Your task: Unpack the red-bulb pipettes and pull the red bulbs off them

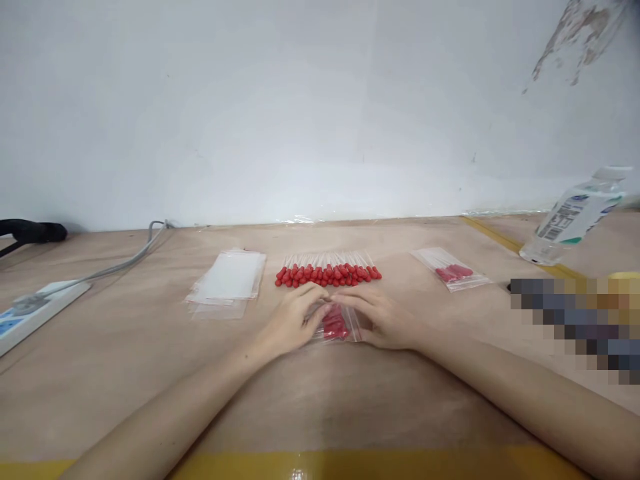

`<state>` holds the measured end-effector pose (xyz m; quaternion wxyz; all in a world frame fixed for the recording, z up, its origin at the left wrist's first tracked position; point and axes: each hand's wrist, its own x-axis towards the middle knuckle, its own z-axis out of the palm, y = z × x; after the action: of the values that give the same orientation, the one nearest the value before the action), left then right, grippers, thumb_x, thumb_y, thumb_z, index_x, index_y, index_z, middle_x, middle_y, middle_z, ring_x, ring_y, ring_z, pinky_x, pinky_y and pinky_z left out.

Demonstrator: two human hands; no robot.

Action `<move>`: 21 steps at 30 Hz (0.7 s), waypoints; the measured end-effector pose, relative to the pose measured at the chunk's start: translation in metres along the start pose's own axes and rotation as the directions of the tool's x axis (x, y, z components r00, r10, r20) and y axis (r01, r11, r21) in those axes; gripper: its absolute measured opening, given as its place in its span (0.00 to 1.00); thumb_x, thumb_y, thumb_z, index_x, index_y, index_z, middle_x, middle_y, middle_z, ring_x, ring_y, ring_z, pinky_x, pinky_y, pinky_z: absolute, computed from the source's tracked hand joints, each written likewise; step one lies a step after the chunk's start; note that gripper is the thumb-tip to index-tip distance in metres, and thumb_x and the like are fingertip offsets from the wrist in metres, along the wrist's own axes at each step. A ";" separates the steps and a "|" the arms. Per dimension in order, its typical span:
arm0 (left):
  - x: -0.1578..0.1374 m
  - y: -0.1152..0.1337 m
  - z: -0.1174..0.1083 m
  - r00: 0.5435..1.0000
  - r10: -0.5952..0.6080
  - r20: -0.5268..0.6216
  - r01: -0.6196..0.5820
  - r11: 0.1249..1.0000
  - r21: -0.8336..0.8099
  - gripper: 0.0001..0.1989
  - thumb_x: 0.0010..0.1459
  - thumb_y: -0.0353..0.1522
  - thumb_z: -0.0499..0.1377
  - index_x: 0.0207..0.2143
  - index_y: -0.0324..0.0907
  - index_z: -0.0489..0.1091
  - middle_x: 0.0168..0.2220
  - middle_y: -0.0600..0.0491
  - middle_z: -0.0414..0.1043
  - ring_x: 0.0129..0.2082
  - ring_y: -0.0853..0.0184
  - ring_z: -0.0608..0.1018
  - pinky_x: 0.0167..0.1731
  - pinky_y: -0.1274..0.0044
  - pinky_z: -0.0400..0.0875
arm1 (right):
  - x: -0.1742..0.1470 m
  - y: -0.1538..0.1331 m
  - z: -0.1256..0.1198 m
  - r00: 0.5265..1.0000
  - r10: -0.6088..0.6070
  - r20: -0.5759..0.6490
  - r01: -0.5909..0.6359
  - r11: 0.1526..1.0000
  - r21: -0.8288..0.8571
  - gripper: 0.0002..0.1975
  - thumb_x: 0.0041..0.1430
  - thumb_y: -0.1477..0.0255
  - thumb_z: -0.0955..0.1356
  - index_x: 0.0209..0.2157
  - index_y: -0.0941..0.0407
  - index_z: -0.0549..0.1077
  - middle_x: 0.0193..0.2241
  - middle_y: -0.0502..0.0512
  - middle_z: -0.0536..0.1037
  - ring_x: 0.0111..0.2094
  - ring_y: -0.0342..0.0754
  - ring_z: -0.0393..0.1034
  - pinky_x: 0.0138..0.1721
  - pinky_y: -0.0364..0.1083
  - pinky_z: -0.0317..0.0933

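Observation:
My left hand [293, 321] and my right hand [387, 319] meet over a clear zip bag [356, 327] in the middle of the table. Red bulbs [335, 325] show through its plastic. Fingers of both hands are closed on the bag, the left on its left side and the right near the zip end; some fingertips are hidden. Just beyond them lies a row of droppers [327, 272], thin clear tubes with red bulbs facing me. To the left is a stack of flat clear bags [227, 277]. A filled zip bag [450, 270] with red-bulbed droppers lies to the right.
A plastic bottle [575, 217] leans at the right. A white power strip [47, 310] with a grey cable [120, 267] sits at the left, near a black object [35, 231]. A white wall [300, 120] closes off the back. Something pixelated covers the right edge.

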<state>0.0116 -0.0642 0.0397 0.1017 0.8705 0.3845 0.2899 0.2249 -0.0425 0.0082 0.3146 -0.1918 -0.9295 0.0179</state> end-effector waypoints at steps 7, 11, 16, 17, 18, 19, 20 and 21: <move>-0.006 -0.009 0.017 0.988 0.001 0.153 0.019 0.992 -0.123 0.14 0.58 0.34 0.51 0.46 0.44 0.63 0.44 0.50 0.68 0.42 0.65 0.71 0.43 0.73 0.66 | -0.016 0.013 -0.003 0.974 0.218 -0.066 -0.216 0.975 0.047 0.10 0.51 0.67 0.68 0.35 0.55 0.68 0.29 0.52 0.70 0.31 0.45 0.64 0.34 0.45 0.60; -0.006 -0.010 0.020 0.992 -0.004 0.129 0.024 0.988 -0.153 0.13 0.58 0.34 0.50 0.45 0.43 0.64 0.44 0.49 0.68 0.43 0.65 0.71 0.44 0.72 0.65 | -0.013 0.010 0.006 0.980 0.156 -0.120 -0.156 0.988 0.009 0.03 0.52 0.71 0.66 0.27 0.55 0.68 0.27 0.51 0.69 0.30 0.44 0.62 0.33 0.44 0.57; -0.006 -0.008 0.021 0.993 0.001 0.119 0.016 0.989 -0.144 0.12 0.58 0.32 0.50 0.45 0.42 0.64 0.45 0.49 0.67 0.44 0.65 0.70 0.45 0.72 0.64 | -0.012 0.008 0.010 0.977 0.014 -0.211 -0.030 0.997 -0.074 0.07 0.54 0.75 0.63 0.23 0.55 0.67 0.22 0.50 0.67 0.27 0.44 0.60 0.31 0.44 0.55; -0.006 -0.008 0.021 0.993 0.000 0.116 0.017 0.990 -0.141 0.12 0.58 0.32 0.50 0.45 0.42 0.64 0.44 0.49 0.68 0.44 0.65 0.70 0.45 0.72 0.65 | -0.012 0.008 0.010 0.975 0.007 -0.224 -0.025 0.997 -0.078 0.07 0.54 0.74 0.64 0.23 0.55 0.67 0.22 0.50 0.67 0.27 0.44 0.59 0.31 0.44 0.55; -0.006 -0.009 0.022 0.993 -0.002 0.115 0.018 0.990 -0.139 0.12 0.58 0.32 0.50 0.45 0.43 0.64 0.44 0.49 0.68 0.43 0.65 0.70 0.45 0.72 0.65 | -0.012 0.008 0.009 0.973 0.002 -0.233 -0.021 0.997 -0.078 0.07 0.54 0.74 0.64 0.22 0.55 0.66 0.22 0.50 0.67 0.27 0.44 0.59 0.31 0.44 0.55; -0.006 -0.009 0.022 0.993 -0.003 0.115 0.018 0.991 -0.136 0.12 0.58 0.32 0.50 0.45 0.43 0.64 0.44 0.50 0.68 0.43 0.66 0.71 0.44 0.72 0.65 | -0.011 0.008 0.009 0.972 0.001 -0.237 -0.019 0.997 -0.076 0.07 0.54 0.73 0.64 0.22 0.55 0.66 0.22 0.50 0.67 0.27 0.44 0.60 0.31 0.44 0.56; -0.007 -0.010 0.023 0.993 -0.003 0.115 0.018 0.991 -0.132 0.12 0.58 0.32 0.49 0.45 0.42 0.64 0.44 0.50 0.68 0.43 0.66 0.71 0.44 0.73 0.65 | -0.011 0.008 0.008 0.972 0.000 -0.235 -0.018 0.997 -0.075 0.07 0.54 0.72 0.64 0.23 0.55 0.67 0.22 0.50 0.67 0.27 0.44 0.60 0.30 0.44 0.56; -0.007 -0.010 0.023 0.993 0.000 0.117 0.015 0.992 -0.123 0.12 0.59 0.32 0.49 0.45 0.42 0.64 0.44 0.50 0.68 0.43 0.66 0.71 0.44 0.73 0.65 | -0.011 0.008 0.008 0.973 0.001 -0.230 -0.019 0.997 -0.075 0.07 0.54 0.72 0.64 0.23 0.55 0.67 0.22 0.50 0.67 0.27 0.44 0.60 0.30 0.44 0.56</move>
<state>0.0149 -0.0612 0.0142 0.1790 0.8766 0.3624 0.2612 0.2309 -0.0384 -0.0059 0.4122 -0.2092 -0.8859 -0.0387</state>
